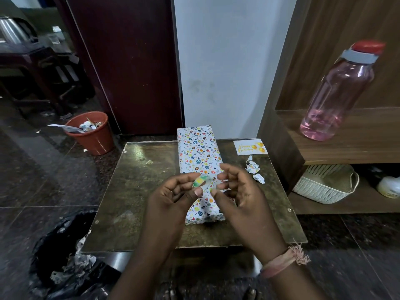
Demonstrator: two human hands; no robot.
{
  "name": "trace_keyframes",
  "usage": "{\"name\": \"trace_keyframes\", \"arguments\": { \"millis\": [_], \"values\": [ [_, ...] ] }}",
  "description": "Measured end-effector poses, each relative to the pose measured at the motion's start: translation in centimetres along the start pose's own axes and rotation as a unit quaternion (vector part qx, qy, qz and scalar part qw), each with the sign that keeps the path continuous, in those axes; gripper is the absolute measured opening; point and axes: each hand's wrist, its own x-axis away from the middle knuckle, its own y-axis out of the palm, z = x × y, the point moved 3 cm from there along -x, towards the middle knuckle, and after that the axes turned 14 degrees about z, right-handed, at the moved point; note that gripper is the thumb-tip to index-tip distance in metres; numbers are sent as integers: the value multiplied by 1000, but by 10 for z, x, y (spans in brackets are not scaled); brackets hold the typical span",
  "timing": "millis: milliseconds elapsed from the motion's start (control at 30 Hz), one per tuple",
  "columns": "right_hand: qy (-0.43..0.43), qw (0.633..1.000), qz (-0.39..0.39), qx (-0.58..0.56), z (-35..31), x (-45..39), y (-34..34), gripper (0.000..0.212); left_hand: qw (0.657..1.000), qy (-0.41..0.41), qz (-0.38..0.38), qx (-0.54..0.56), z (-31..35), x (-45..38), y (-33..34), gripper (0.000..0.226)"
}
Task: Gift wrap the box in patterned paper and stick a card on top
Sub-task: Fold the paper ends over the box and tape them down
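The wrapped box (198, 156) is laid lengthwise at the centre of the frame on the low table (138, 191). Above its near end, a small tape roll (201, 180) is pinched by the left hand (173, 198). The right hand (240, 191) is held beside it, fingers loosely curled, holding nothing. The card (250, 147) is seen right of the box, with 2 paper scraps (253, 167) below it.

Home: kettle (13, 29), water bottle (339, 92)

Glossy paper-wrapped box (198, 152), worn table (138, 185)
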Motion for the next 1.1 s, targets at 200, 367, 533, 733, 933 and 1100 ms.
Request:
{"name": "trace_keyframes", "arguments": {
  "millis": [200,367,533,733,933,1100],
  "values": [
    [147,982,22,-114,-3,-4,-3,11,998,50,-11,-34,2,3,3,28],
    [216,956,-1,-197,-2,-3,-1,16,995,83,-32,-46,2,7,3,28],
    [248,941,-9,-229,-1,-4,-3,11,991,110,-55,-62,3,10,5,28],
    [218,953,-16,-209,-3,-5,-4,11,994,84,-65,-32,3,11,7,25],
    [187,969,-35,-160,-5,-4,-3,14,996,36,-85,4,3,9,5,22],
    [173,977,-48,-115,-5,-4,-4,7,997,26,-78,4,3,7,3,28]
  ]
}}
